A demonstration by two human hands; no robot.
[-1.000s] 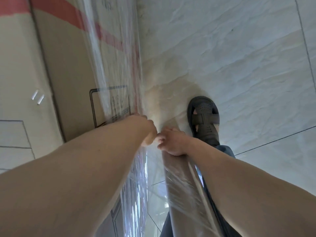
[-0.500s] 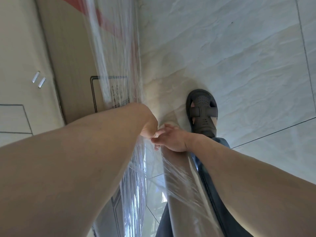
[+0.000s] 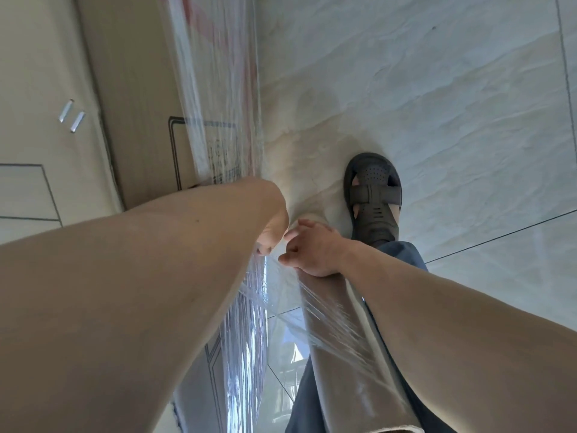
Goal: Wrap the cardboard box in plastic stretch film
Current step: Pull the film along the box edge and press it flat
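The film roll [image 3: 352, 348], long axis upright, is being gripped at its top by the right hand [image 3: 315, 248]; stretch film [image 3: 249, 307] is being pinched by the left hand [image 3: 271, 232], nearer the cardboard box [image 3: 140, 104].

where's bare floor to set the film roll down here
Bare tile floor lies right of the cardboard box and beyond the sandal. It is crowded where the left hand, right hand, film roll and stretched film meet beside the box.

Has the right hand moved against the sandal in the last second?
Cannot tell. The right hand sits just left of the sandal, at the roll top, as before; only the camera clearly shifted.
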